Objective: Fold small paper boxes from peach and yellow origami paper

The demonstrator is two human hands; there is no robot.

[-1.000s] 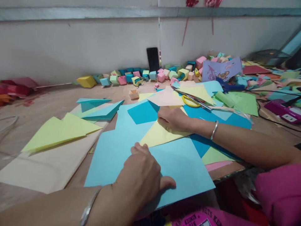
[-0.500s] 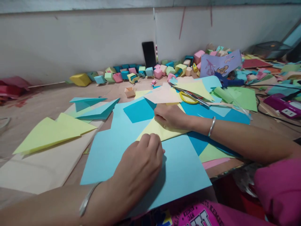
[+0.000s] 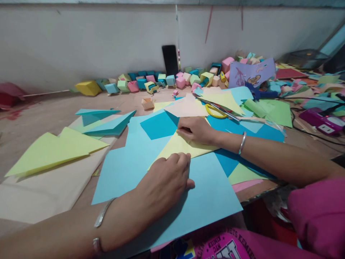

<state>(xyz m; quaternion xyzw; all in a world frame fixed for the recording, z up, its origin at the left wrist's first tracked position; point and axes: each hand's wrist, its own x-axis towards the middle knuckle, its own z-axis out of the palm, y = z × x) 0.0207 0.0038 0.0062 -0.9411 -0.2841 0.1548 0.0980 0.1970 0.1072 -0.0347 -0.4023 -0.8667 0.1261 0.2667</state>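
A folded yellow paper (image 3: 176, 145) lies slantwise on a light blue sheet (image 3: 208, 187). My left hand (image 3: 168, 178) rests at its near edge, fingers curled down onto the paper and the thumb sticking out to the right. The left fingertips are hidden behind the knuckles. On the far side of the same paper, my right hand (image 3: 198, 131) is closed, with thumb and fingers pinched at its upper edge. A darker blue paper piece (image 3: 159, 125) lies just left of my right hand. Silver bangles circle both wrists.
Scissors (image 3: 218, 109) with a yellow handle lie beyond my right hand. Folded yellow paper (image 3: 54, 153) and blue folded pieces (image 3: 110, 126) are at the left. Small paper boxes (image 3: 141, 83) line the wall around a black phone (image 3: 170, 60). A cable runs to a purple device (image 3: 323, 120).
My left hand has slid slightly right along the yellow paper's near edge, and its thumb now shows more. My right hand stays at almost the same spot.
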